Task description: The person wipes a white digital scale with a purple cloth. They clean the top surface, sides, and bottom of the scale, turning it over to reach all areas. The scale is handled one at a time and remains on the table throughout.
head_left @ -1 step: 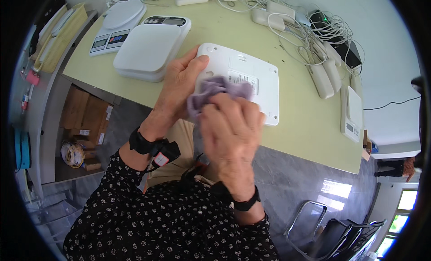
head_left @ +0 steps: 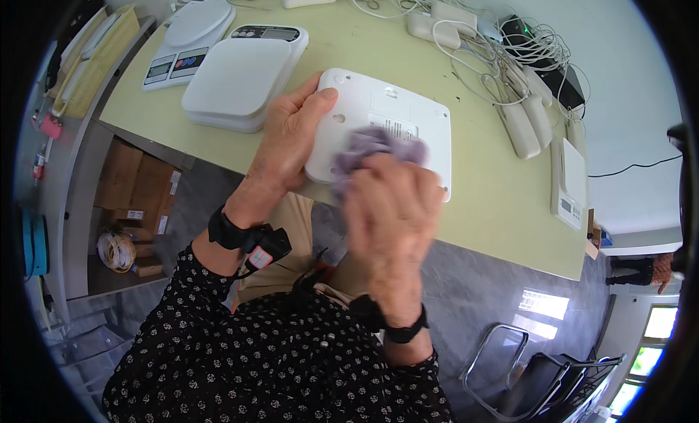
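Note:
A white kitchen scale (head_left: 419, 106) is turned with its underside toward me, showing corner feet, a battery cover and a printed label. My left hand (head_left: 291, 132) grips its left side, thumb lying on the underside and fingers partly hidden beyond the edge. My right hand (head_left: 393, 212) is closed on a crumpled purple cloth (head_left: 375, 146) and presses it against the scale's lower middle, partly over the label. Motion blurs the cloth and the right fingers.
On the pale green table (head_left: 502, 212), two more white scales stand at the left, one with a square platform (head_left: 240, 77), one with a round plate (head_left: 198, 22). Power strips and tangled cables (head_left: 502, 66) lie at the back right. A slim scale (head_left: 570, 179) sits at the right edge.
My right hand has moved the cloth to the right across the scale's underside, uncovering a keyhole-shaped slot near the left side. My left hand keeps its grip.

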